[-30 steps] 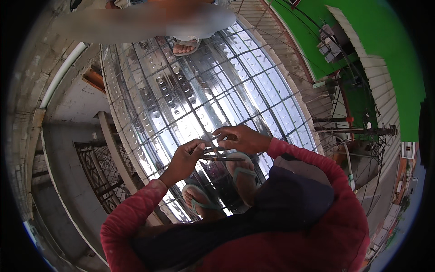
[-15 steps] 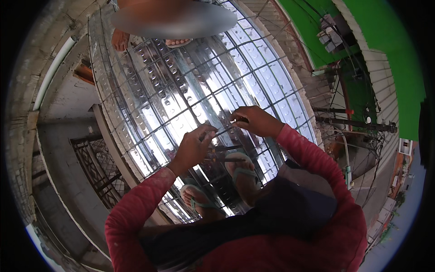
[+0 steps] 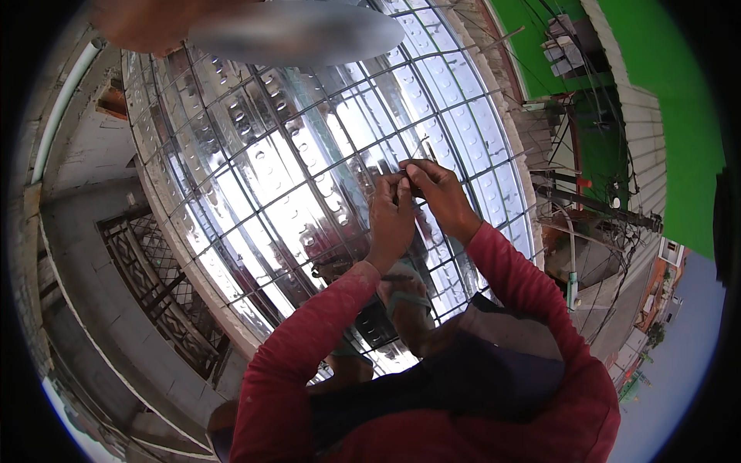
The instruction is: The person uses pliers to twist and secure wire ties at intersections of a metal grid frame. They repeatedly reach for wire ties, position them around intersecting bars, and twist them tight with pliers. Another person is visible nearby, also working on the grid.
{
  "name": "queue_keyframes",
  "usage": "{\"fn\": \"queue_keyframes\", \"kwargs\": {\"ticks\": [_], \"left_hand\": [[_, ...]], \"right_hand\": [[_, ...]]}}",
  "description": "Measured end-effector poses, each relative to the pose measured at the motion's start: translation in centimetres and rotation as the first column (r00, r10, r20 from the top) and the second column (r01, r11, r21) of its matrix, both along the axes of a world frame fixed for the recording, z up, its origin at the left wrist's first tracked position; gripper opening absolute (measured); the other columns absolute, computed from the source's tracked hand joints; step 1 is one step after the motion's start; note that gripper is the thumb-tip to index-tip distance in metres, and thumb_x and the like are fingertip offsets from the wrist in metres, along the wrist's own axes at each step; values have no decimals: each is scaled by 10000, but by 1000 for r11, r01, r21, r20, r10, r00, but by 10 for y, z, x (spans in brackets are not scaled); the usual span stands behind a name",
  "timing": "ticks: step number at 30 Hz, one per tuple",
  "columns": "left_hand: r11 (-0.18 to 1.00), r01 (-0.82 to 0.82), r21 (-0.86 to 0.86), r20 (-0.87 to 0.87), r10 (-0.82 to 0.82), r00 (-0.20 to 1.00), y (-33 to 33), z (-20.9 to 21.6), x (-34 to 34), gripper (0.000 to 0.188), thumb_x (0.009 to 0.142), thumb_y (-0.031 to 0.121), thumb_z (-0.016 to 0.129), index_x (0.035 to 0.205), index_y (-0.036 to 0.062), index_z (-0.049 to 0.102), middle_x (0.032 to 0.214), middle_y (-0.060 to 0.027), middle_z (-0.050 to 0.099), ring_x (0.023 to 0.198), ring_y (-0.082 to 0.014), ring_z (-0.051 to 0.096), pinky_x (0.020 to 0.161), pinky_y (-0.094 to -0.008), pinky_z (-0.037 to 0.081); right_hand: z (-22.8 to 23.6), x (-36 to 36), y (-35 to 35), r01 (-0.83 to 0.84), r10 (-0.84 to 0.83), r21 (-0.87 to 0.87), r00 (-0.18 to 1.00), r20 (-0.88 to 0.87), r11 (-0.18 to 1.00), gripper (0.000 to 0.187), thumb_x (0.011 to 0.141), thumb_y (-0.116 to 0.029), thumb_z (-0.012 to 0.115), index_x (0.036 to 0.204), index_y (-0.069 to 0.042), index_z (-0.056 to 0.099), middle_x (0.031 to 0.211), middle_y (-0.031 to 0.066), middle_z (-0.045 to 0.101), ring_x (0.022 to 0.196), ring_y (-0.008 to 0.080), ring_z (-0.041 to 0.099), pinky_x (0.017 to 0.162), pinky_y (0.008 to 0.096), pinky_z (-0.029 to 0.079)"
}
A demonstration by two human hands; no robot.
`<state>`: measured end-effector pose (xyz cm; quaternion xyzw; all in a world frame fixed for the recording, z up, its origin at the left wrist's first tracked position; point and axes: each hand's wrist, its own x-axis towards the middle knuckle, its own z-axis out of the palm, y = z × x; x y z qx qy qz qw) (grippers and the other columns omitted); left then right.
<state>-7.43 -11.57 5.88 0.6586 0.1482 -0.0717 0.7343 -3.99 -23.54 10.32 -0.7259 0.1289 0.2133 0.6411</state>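
Observation:
My left hand [image 3: 392,216] and my right hand [image 3: 443,199] meet above a grid of dark steel bars [image 3: 312,179] laid over shiny, dimpled metal sheeting [image 3: 266,166]. Both hands are closed, thumbs and fingers pinched, with the fingertips almost touching. What they pinch is too small and hidden to make out. A thin wire-like piece [image 3: 424,145] shows just beyond my right fingers. My feet in light green sandals [image 3: 407,293] stand on the grid below my hands.
Another person's blurred arm [image 3: 154,23] enters at the far edge. A concrete ledge with a white pipe [image 3: 65,112] and a patterned metal grille [image 3: 166,297] lie to the left. Tangled cables [image 3: 617,224] and a green wall [image 3: 683,154] stand to the right.
My hands have come together and moved farther away, the left one shifting right. The other person's hand and foot at the far side no longer show; a blurred arm appears there.

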Motion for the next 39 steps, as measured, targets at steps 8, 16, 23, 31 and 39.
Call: {"fn": "queue_keyframes", "kwargs": {"ticks": [8,16,23,31,39], "left_hand": [[983,180,-24,-32,-180,983,22,12,15,326,1037,288,574,1126,-26,587,955,-109,694,887,-175,676,807,-319,528],[893,207,-400,-133,-281,951,22,5,85,306,1047,236,558,1193,-26,623,961,-75,693,864,-125,671,773,-275,543],[952,296,-77,79,-290,954,25,-1,118,390,998,330,620,1169,-18,659,988,-120,724,903,-209,670,852,-368,535],[433,252,866,92,-632,769,35,-37,118,449,951,469,600,901,34,701,763,-140,695,793,-294,645,936,-442,405],[378,353,856,-110,-534,838,18,-35,122,608,980,604,437,848,93,739,659,-133,681,674,-281,646,984,-389,345]], "right_hand": [[-6,13,-23,87,-90,-47,993,-77,995,261,1058,-222,526,1152,-15,654,882,19,617,794,89,611,763,274,551],[-5,6,-18,-208,255,-353,963,90,912,300,1061,-261,516,1193,-30,652,793,5,581,656,77,548,647,263,498],[14,21,-36,-255,251,-218,967,-46,942,264,1049,-201,534,1194,-26,667,797,44,676,720,83,634,693,281,515],[-27,13,-88,-157,322,-787,945,56,597,252,995,-321,564,1081,-113,677,831,151,711,718,356,687,639,447,536],[-37,29,-67,-94,288,-894,957,40,439,355,993,-392,543,891,-101,718,767,205,693,750,404,690,696,494,541]]}}
